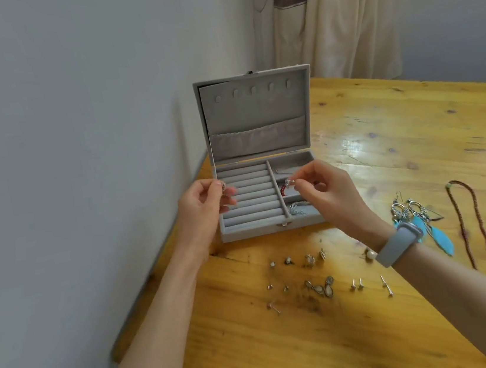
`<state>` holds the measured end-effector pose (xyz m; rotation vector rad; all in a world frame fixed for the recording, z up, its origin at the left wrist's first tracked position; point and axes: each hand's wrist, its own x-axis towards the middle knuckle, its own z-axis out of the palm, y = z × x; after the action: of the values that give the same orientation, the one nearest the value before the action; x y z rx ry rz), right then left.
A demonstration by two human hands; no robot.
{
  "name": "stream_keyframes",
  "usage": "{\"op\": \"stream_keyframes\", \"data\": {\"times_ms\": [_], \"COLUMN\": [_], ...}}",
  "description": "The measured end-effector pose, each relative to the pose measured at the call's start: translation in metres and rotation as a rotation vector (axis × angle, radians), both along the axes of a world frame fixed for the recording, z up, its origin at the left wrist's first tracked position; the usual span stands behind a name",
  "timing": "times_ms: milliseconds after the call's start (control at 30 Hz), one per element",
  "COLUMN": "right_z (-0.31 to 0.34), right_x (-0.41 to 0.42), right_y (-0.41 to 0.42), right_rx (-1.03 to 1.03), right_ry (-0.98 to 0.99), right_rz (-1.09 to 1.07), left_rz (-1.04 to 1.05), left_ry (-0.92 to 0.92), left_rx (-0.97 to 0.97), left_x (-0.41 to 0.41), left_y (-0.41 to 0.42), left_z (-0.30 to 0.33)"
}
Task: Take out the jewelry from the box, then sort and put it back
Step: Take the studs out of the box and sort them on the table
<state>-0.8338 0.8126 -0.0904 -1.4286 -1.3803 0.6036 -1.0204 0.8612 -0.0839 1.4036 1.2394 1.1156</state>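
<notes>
Pinching a small silvery earring [288, 181] between thumb and forefinger, my right hand [326, 191] hangs over the side compartments of the grey velvet jewelry box [265, 199]; the other fingers curl loosely beneath. My left hand [204, 201] holds another tiny piece [222, 184] at its fingertips, above the left end of the ring rolls [248, 195], probably the mate, so I can seat the pair together. The lid [254, 114] stands upright, leaving both hands free. A red beaded piece [283, 190] and a silver chain [296, 207] already lie in the side compartments. On the wooden table [384, 140] in front of the box, stud earrings [309, 277] lie in rows, apparently grouped by kind. The feather earrings [415, 213] and necklaces [469, 225] lie further right, well apart from the studs, awaiting their turn.
</notes>
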Motion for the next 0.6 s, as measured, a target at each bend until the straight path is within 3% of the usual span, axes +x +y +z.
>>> {"op": "stream_keyframes", "data": {"times_ms": [67,200,500,600], "right_z": [-0.001,-0.007,-0.021,-0.008], "right_x": [0.000,-0.003,-0.005,-0.007], "right_y": [-0.023,-0.074,-0.157,-0.167], "right_rx": [-0.024,-0.098,-0.322,-0.428], "right_ry": [0.043,0.031,-0.548,-0.522], "right_rz": [-0.006,0.028,0.280,0.457], "left_rz": [0.014,-0.094,-0.407,-0.449], "left_ry": [-0.048,0.083,0.492,0.520], "left_rx": [-0.065,-0.073,0.006,-0.001], "left_x": [-0.002,-0.007,-0.013,-0.015], "left_y": [-0.029,-0.089,-0.167,-0.169], "left_z": [-0.001,-0.009,-0.034,-0.029]}}
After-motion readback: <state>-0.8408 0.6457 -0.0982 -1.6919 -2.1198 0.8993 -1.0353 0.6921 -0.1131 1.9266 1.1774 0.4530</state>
